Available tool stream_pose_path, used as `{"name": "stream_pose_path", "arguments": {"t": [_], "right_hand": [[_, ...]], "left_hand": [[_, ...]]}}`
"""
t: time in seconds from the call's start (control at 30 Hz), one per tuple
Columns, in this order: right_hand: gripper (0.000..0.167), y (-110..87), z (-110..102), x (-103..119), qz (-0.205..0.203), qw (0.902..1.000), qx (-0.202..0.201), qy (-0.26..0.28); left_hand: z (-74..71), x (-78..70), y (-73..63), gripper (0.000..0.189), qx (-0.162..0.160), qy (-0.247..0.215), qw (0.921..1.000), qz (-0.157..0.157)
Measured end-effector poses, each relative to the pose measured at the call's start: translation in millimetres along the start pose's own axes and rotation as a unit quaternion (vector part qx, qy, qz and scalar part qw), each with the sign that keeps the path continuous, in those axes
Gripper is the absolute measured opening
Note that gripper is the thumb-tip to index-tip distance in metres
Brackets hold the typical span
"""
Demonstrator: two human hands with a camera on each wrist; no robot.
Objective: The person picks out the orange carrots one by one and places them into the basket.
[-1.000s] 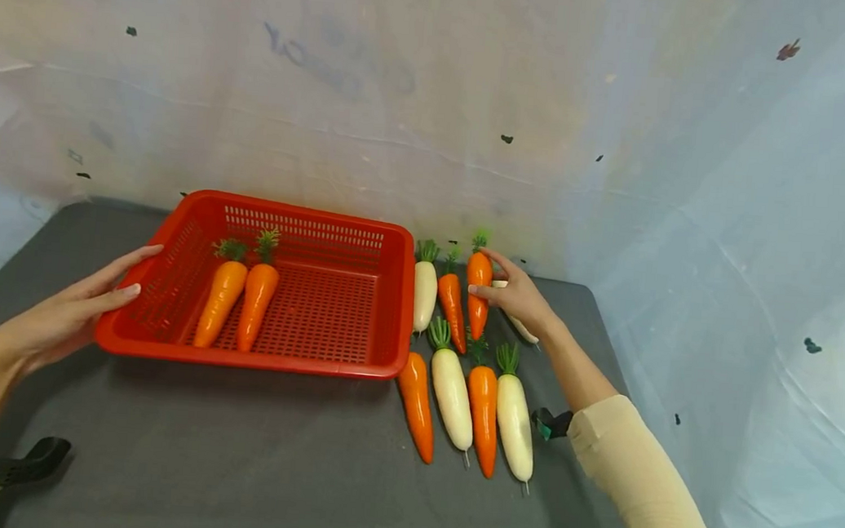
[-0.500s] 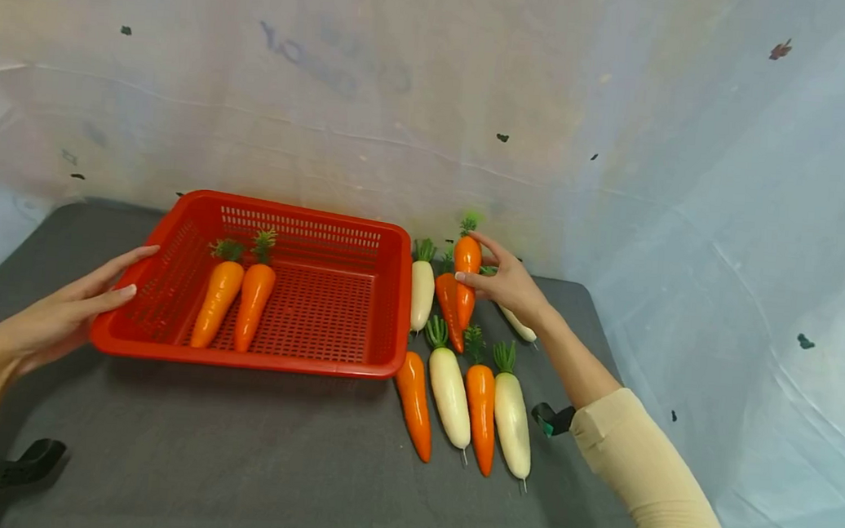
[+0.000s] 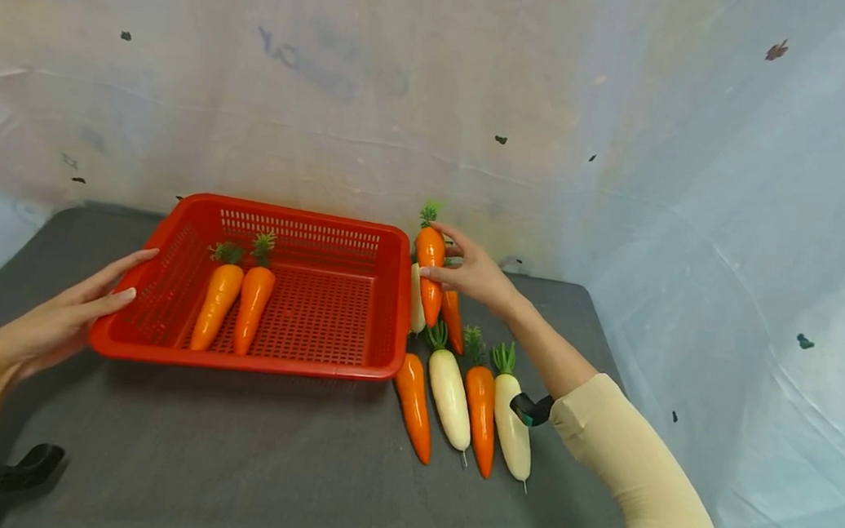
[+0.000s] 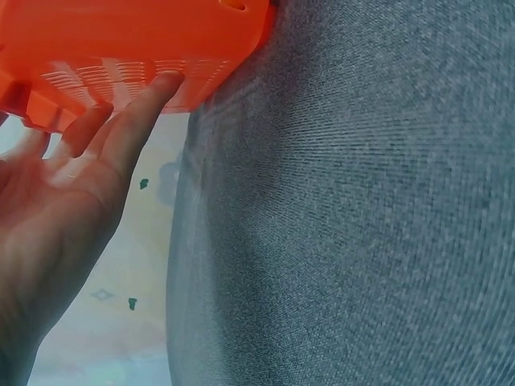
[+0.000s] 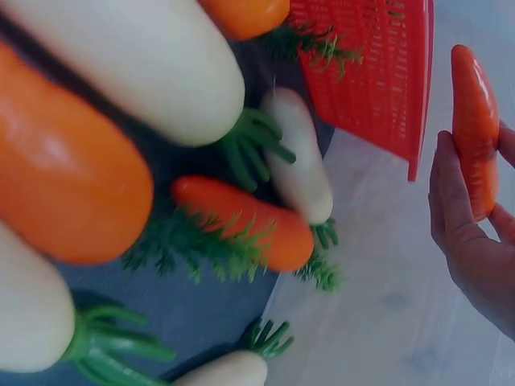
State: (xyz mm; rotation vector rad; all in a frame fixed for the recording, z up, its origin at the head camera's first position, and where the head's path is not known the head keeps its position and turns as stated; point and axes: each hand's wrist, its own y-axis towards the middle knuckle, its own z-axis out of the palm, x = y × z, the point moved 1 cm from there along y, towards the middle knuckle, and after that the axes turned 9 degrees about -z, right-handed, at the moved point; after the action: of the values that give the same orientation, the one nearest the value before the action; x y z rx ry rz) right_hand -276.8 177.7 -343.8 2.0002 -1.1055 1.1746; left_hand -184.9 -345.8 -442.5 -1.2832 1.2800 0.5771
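My right hand (image 3: 469,269) pinches an orange carrot (image 3: 431,256) between thumb and fingers, its green top up, just right of the basket's right rim. In the right wrist view the carrot (image 5: 476,121) stands off the table between thumb and fingers. My left hand (image 3: 69,313) lies along the left end of the red basket (image 3: 254,363), its thumb and forefinger over the rim. From the left wrist view, nearly straight fingers touch the basket's outer wall (image 4: 129,76). Inside the basket, two carrots (image 3: 236,300) lie side by side in the left half.
Right of the basket lie more carrots (image 3: 480,415) and white radishes (image 3: 450,397) in two rough rows, on the grey table (image 3: 269,458). A white radish (image 5: 229,371) partly shows at the right wrist view's lower edge. A pale sheet (image 3: 315,109) hangs behind the table.
My right hand has lifted the carrot off the back row and carried it left toward the basket's right rim. My left hand and the basket have stayed in place.
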Motion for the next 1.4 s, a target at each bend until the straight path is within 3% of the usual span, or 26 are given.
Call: {"name": "stream_pose_path", "arguments": {"t": [0.7,0.87,1.1,1.4], "right_hand": [[0.081,35.2,65.0,19.8,-0.005,0.9949,0.1,-0.014],[0.082,42.2,79.3,24.1,-0.016,0.9945,0.101,-0.022],[0.086,54.0,97.7,22.6,-0.03,0.989,0.102,-0.103],[0.09,64.3,120.8,22.0,-0.017,0.9867,0.106,-0.122]], "left_hand": [[0.8,0.5,0.3,0.063,-0.004,-0.01,0.9999,0.005],[0.2,0.3,0.9,0.063,-0.004,-0.019,0.9998,0.007],[-2.9,1.2,1.1,0.063,0.004,-0.022,0.9997,0.006],[1.1,0.2,0.2,0.063,-0.007,-0.013,0.9999,0.009]]}}
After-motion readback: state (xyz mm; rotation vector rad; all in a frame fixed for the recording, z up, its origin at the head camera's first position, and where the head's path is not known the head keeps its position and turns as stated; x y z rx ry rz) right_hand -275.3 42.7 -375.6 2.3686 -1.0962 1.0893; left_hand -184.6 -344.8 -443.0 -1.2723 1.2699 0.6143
